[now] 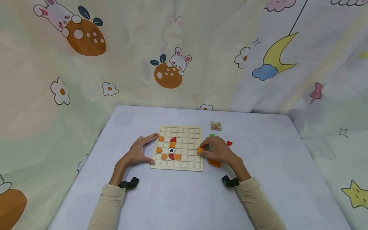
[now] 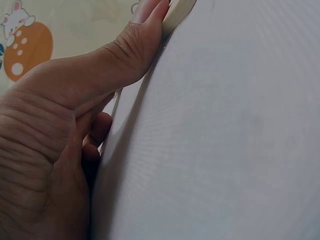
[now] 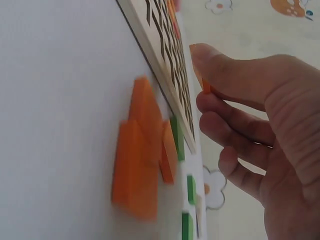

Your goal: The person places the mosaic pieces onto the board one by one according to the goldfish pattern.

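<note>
A square wooden grid board [image 1: 188,135] lies on the table. Orange discs [image 1: 159,150], orange squares [image 1: 177,157], red quarter-round pieces [image 1: 173,140] and a white tile with a black dot [image 1: 171,150] sit in its left cells. My left hand [image 1: 138,151] rests at the board's left edge, thumb near the front corner and fingers stretched along the side; in the left wrist view the thumb touches the rim. Over the right edge, my right hand [image 1: 219,150] pinches an orange square tile [image 1: 200,149] between thumb and fingers. The right wrist view shows that tile [image 3: 206,86] raised above the board.
Loose orange pieces [image 1: 214,163] lie right of the board, partly under the right hand. Green pieces [image 1: 211,135] and a red quarter-round [image 1: 229,143] are scattered nearby. A small patterned picture card [image 1: 216,126] lies behind them. A printed cloth hangs behind the table.
</note>
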The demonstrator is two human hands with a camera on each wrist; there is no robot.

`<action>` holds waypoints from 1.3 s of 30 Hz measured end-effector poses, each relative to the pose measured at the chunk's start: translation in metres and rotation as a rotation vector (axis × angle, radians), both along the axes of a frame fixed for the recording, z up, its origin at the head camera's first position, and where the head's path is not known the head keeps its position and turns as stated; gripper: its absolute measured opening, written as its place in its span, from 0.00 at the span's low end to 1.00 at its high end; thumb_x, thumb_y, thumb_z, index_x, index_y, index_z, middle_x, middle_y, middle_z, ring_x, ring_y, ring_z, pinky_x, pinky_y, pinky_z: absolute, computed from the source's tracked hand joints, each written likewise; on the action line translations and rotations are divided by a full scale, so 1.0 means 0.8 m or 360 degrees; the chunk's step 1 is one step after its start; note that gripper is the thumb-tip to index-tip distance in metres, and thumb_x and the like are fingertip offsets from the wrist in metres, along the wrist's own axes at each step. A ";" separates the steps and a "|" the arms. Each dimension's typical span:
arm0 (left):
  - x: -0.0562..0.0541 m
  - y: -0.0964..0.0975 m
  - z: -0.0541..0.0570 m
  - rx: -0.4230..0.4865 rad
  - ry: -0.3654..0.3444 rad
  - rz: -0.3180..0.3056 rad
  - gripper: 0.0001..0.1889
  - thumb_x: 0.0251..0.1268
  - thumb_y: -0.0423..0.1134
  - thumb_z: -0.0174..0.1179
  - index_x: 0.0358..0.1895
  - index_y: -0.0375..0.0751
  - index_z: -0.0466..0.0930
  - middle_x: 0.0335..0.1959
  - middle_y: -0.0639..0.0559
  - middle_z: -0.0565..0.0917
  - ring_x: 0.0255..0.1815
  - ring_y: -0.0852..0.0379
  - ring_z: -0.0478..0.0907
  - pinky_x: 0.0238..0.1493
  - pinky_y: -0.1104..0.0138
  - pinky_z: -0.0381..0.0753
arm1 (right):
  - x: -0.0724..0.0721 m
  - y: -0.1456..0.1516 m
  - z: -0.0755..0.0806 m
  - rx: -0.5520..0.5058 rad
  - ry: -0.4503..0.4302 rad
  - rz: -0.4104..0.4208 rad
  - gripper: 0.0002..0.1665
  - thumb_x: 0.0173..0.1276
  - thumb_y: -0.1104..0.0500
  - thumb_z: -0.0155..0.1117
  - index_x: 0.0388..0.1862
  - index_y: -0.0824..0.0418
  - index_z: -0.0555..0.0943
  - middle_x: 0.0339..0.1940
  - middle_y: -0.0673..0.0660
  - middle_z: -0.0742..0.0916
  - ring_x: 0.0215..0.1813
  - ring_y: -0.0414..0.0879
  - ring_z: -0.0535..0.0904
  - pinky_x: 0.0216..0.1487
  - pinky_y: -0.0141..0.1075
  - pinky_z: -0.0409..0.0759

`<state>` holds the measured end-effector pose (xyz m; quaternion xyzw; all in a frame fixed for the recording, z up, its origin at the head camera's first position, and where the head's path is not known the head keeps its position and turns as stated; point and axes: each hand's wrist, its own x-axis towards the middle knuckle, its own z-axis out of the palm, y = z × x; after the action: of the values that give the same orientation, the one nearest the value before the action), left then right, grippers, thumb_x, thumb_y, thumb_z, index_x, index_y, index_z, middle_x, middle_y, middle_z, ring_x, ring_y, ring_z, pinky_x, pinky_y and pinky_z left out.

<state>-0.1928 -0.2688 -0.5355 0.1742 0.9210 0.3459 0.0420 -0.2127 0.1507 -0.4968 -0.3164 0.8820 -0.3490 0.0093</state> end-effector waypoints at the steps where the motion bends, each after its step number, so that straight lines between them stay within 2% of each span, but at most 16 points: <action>1: 0.001 0.000 -0.001 -0.0002 0.0001 0.0003 0.68 0.31 0.58 0.93 0.86 0.53 0.67 0.89 0.52 0.65 0.58 0.52 0.67 0.60 0.54 0.68 | -0.001 -0.006 -0.001 -0.0011 0.0012 0.0020 0.13 0.61 0.58 0.87 0.43 0.58 0.93 0.39 0.49 0.93 0.43 0.46 0.85 0.49 0.42 0.84; 5: 0.001 -0.001 -0.003 0.0005 0.0013 0.0008 0.68 0.32 0.57 0.93 0.86 0.52 0.67 0.88 0.51 0.66 0.57 0.52 0.67 0.59 0.54 0.67 | -0.005 -0.031 -0.006 -0.0034 0.0030 0.0041 0.15 0.60 0.56 0.89 0.42 0.58 0.93 0.37 0.49 0.92 0.42 0.44 0.83 0.49 0.40 0.83; 11: 0.002 0.000 -0.003 0.0014 0.0014 0.0010 0.68 0.32 0.59 0.93 0.85 0.53 0.67 0.88 0.52 0.66 0.56 0.52 0.67 0.57 0.54 0.67 | -0.011 -0.060 -0.013 -0.0012 -0.0001 0.0082 0.15 0.62 0.53 0.87 0.43 0.57 0.93 0.39 0.48 0.92 0.42 0.40 0.81 0.49 0.36 0.81; 17: 0.002 -0.001 -0.004 -0.0004 0.0011 0.0007 0.68 0.32 0.60 0.92 0.86 0.53 0.67 0.89 0.52 0.66 0.56 0.52 0.67 0.58 0.54 0.67 | -0.013 -0.079 -0.017 -0.0034 -0.0059 0.0132 0.15 0.63 0.53 0.86 0.45 0.58 0.93 0.41 0.49 0.93 0.45 0.41 0.84 0.53 0.37 0.84; 22: 0.001 -0.002 -0.005 0.0004 0.0023 0.0009 0.67 0.32 0.59 0.92 0.86 0.54 0.67 0.88 0.52 0.66 0.57 0.53 0.67 0.58 0.54 0.67 | -0.016 -0.094 -0.020 -0.0027 -0.0031 0.0153 0.16 0.64 0.53 0.86 0.46 0.59 0.92 0.42 0.51 0.93 0.46 0.43 0.85 0.54 0.39 0.83; 28: 0.000 -0.002 -0.003 -0.0009 0.0028 0.0003 0.68 0.33 0.61 0.91 0.85 0.52 0.67 0.88 0.50 0.66 0.56 0.52 0.67 0.56 0.55 0.67 | -0.016 -0.102 -0.020 -0.0017 -0.0068 0.0148 0.15 0.64 0.53 0.86 0.46 0.58 0.93 0.43 0.50 0.93 0.43 0.41 0.82 0.49 0.36 0.81; 39: 0.001 0.000 -0.004 -0.0012 0.0039 0.0016 0.67 0.33 0.60 0.92 0.85 0.53 0.68 0.88 0.51 0.67 0.57 0.52 0.67 0.57 0.55 0.68 | -0.015 -0.100 -0.023 0.0000 -0.0038 0.0162 0.10 0.69 0.57 0.82 0.47 0.56 0.94 0.44 0.48 0.93 0.45 0.40 0.84 0.51 0.36 0.81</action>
<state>-0.1916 -0.2690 -0.5385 0.1735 0.9237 0.3404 0.0297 -0.2250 0.0707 -0.5149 -0.3567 0.8646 -0.3518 0.0375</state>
